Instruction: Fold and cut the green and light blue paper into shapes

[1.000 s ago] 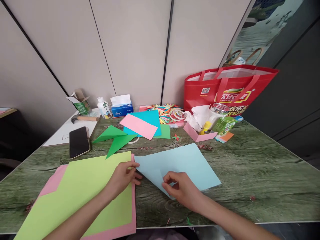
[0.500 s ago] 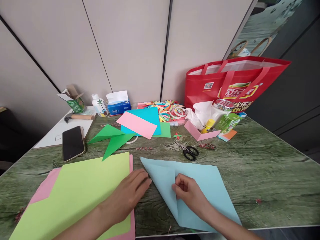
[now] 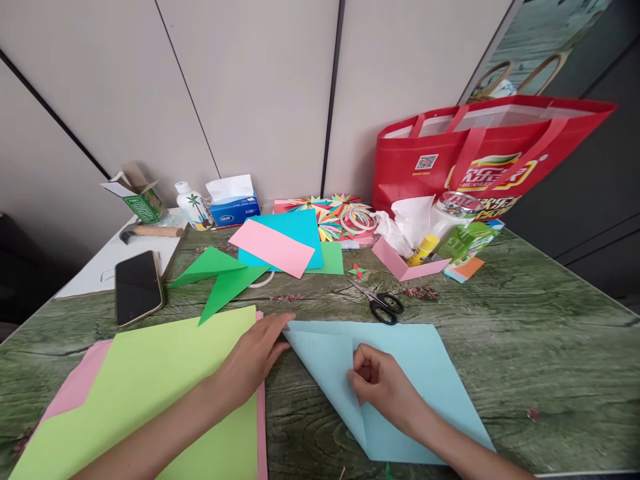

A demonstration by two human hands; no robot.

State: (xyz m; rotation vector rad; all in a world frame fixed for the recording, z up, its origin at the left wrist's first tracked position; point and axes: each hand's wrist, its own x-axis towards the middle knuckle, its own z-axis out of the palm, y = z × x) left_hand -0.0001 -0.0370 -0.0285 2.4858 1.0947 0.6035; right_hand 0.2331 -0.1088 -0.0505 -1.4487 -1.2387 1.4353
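Note:
A sheet of light blue paper (image 3: 430,373) lies before me, its left side folded over to the right in a slanting flap (image 3: 334,367). My right hand (image 3: 383,380) pinches the free edge of that flap between thumb and curled fingers. At the far left corner of the sheet, my left hand (image 3: 253,357) has its fingers stretched out and the fingertips at the paper's tip, the thumb apart. Under my left wrist is a stack of yellow-green paper (image 3: 180,373) with pink paper (image 3: 83,380) beneath it.
Black-handled scissors (image 3: 383,305) lie just beyond the blue sheet. Farther back are green folded pieces (image 3: 213,267), a pink strip (image 3: 273,247), a glue stick (image 3: 424,250), a phone (image 3: 139,287), a hammer (image 3: 155,231) and a red bag (image 3: 415,180).
My left hand has moved forward to the far left corner of the blue sheet, its fingers straightening. My right hand still pinches the flap. The view has shifted slightly.

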